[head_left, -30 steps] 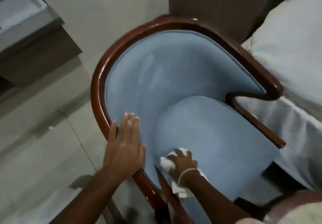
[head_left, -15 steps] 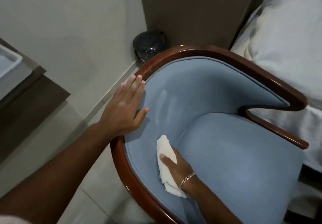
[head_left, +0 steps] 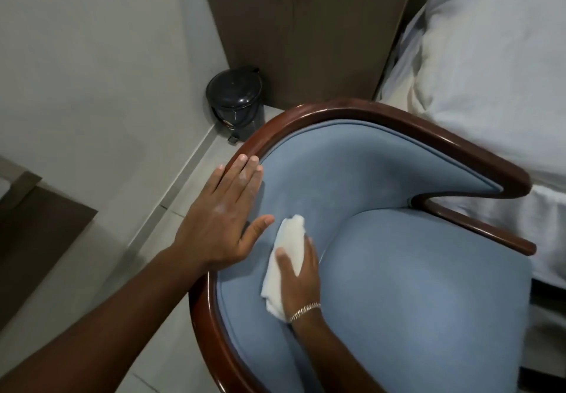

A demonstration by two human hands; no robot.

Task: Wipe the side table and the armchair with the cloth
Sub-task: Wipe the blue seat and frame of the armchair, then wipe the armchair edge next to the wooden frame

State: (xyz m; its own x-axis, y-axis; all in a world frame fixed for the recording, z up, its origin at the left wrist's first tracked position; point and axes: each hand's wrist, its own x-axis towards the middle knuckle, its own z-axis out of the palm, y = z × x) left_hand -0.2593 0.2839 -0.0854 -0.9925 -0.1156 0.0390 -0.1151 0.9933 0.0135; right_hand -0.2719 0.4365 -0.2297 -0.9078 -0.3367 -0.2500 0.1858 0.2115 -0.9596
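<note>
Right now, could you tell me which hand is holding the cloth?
The right hand presses the white cloth into the armchair; the left hand rests flat, empty.

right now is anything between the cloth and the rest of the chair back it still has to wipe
Nothing visible does. The cloth, under the right hand, lies on the armchair upholstery; the left hand rests off to the side on the wooden rim.
</note>
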